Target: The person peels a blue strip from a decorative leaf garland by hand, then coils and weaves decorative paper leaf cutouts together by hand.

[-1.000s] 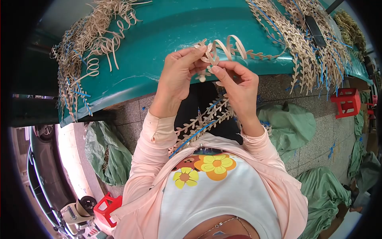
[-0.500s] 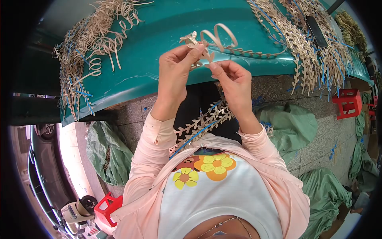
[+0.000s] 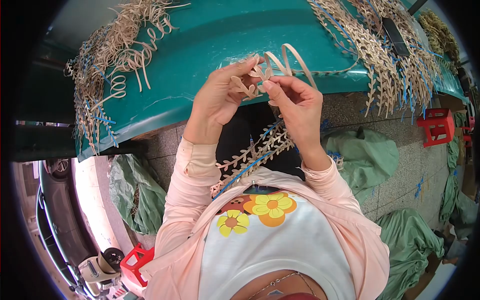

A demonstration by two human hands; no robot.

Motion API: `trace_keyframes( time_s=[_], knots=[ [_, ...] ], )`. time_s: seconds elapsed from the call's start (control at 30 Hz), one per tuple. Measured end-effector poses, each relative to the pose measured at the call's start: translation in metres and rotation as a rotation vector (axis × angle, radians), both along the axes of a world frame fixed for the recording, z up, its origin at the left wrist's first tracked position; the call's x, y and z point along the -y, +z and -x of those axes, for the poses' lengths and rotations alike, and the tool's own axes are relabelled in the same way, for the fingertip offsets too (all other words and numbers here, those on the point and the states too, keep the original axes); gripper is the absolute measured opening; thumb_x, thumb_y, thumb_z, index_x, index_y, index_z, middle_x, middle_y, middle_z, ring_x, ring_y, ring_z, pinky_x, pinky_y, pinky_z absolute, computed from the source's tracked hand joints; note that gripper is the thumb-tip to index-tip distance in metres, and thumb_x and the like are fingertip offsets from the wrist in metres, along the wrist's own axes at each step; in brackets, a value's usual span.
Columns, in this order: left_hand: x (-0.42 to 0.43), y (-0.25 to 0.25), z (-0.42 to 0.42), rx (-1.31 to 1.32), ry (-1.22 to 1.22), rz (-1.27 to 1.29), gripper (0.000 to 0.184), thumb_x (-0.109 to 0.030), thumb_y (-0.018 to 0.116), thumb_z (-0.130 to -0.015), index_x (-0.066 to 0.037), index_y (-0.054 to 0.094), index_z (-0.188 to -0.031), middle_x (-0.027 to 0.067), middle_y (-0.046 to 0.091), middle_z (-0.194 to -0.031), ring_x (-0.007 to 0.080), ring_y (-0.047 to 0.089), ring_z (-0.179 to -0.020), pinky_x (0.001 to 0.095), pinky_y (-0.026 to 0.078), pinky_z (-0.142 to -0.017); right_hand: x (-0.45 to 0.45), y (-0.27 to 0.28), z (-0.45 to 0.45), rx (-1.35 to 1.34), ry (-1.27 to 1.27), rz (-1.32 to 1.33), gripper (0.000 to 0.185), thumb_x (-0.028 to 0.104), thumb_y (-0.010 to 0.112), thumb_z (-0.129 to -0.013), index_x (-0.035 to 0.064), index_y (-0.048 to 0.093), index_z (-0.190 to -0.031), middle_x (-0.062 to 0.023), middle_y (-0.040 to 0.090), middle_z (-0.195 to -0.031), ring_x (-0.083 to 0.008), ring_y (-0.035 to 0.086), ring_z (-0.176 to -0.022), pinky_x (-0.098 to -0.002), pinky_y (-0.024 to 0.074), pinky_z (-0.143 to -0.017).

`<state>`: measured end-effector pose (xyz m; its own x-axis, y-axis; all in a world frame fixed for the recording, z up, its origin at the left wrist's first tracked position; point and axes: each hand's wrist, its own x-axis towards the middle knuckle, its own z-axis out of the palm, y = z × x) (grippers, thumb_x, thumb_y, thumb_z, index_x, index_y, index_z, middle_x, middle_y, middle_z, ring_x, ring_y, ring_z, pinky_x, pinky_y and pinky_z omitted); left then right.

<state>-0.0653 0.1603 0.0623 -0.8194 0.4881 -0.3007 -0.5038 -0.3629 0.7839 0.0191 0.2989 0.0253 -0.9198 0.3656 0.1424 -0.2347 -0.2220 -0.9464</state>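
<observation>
My left hand (image 3: 217,97) is raised over the table's near edge, thumb and fingertips closed on a beige leaf-shaped trim (image 3: 246,89). Close beside it, my right hand (image 3: 299,107) pinches the same trim between thumb and forefinger. A plain beige strip (image 3: 299,61) rises in loose loops behind the right fingers. From there a thin leafy strand trails right across the table toward a large bundle. More leaf strands (image 3: 260,152), with a blue strip among them, lie across my lap below the hands. Fingers partly hide where the pieces meet.
On the green-covered table (image 3: 210,30) lie a heap of curled beige strips (image 3: 127,37) at left and a leaf-trim bundle (image 3: 382,65) at right, with a dark phone-like object (image 3: 395,37) on it. Green sacks (image 3: 362,157) and a red stool (image 3: 436,127) stand on the floor.
My left hand has shifted slightly left and its fingers have spread more along the trim. The plain strip's loops have moved right, behind my right hand.
</observation>
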Motion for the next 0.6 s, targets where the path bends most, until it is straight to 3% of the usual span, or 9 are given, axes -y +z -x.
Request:
trace_keyframes(
  time_s=[0.13, 0.2, 0.23, 0.33, 0.6],
  knots=[
    [-0.002, -0.007, 0.000, 0.027, -0.014, -0.154, 0.027, -0.025, 0.069, -0.092, 0.001, 0.071, -0.100, 0.0060, 0.070, -0.094, 0.0126, 0.064, -0.080, 0.0268, 0.052, -0.072, -0.001, 0.003, 0.007, 0.004, -0.065, -0.043, 0.018, 0.011, 0.074, -0.088, -0.0019, 0.071, -0.100, 0.0013, 0.067, -0.082, -0.0017, 0.057, -0.070, -0.0160, 0.0447, -0.063],
    [-0.006, -0.019, -0.009, -0.524, 0.045, 0.178, 0.024, -0.025, 0.071, -0.090, -0.001, 0.073, -0.093, 0.0050, 0.070, -0.095, 0.0117, 0.064, -0.083, 0.0283, 0.050, -0.078, -0.001, 0.001, 0.012, -0.020, -0.060, -0.017, 0.019, 0.012, 0.074, -0.088, -0.0021, 0.071, -0.101, 0.0009, 0.068, -0.083, -0.0025, 0.059, -0.072, -0.0164, 0.0456, -0.064],
    [-0.009, -0.022, -0.012, -0.601, 0.105, 0.235, 0.020, -0.023, 0.072, -0.089, -0.002, 0.074, -0.091, 0.0042, 0.071, -0.091, 0.0105, 0.063, -0.083, 0.0274, 0.048, -0.082, -0.001, 0.001, 0.014, -0.046, -0.049, 0.009, 0.020, 0.012, 0.074, -0.088, -0.0023, 0.070, -0.102, 0.0005, 0.068, -0.083, -0.0033, 0.060, -0.073, -0.0167, 0.0464, -0.064],
    [-0.011, -0.021, -0.008, -0.566, 0.265, 0.083, 0.019, -0.020, 0.073, -0.089, -0.001, 0.074, -0.091, 0.0046, 0.071, -0.086, 0.0113, 0.063, -0.080, 0.0267, 0.048, -0.080, 0.008, 0.004, 0.018, 0.014, -0.021, 0.015, 0.022, 0.012, 0.074, -0.089, -0.0024, 0.069, -0.105, -0.0013, 0.069, -0.087, -0.0054, 0.063, -0.079, -0.0176, 0.0483, -0.067],
    [-0.004, -0.017, -0.006, -0.380, 0.223, 0.066, 0.018, -0.020, 0.072, -0.090, -0.002, 0.074, -0.091, 0.0045, 0.071, -0.084, 0.0088, 0.061, -0.074, 0.0253, 0.045, -0.070, 0.005, -0.002, 0.011, -0.002, -0.029, -0.040, 0.024, 0.011, 0.073, -0.089, -0.0023, 0.068, -0.108, -0.0044, 0.069, -0.099, -0.0081, 0.064, -0.085, -0.0207, 0.0500, -0.074]
  ],
)
